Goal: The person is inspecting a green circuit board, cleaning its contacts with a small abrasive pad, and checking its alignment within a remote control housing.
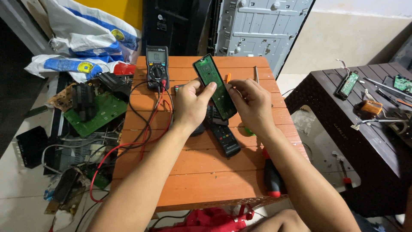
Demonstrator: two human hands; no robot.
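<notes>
Both hands grip a long green circuit board [213, 86] above the orange counter [206, 172]: left hand [192, 104] pinching its left edge, right hand [251, 103] its right. A black remote [223, 135] lies beneath, a multimeter [157, 66] behind.

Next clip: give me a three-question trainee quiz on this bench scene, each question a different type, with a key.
1. True or false: both hands, the left hand and the right hand, hold the long green circuit board above the orange table.
2. Which lies on the table just below the held board? A) a black remote control B) a soldering iron C) a phone
3. Fill in: the red and black test leads run to the ______ at the table's far edge.

Key: 1 true; 2 A; 3 multimeter.
</notes>
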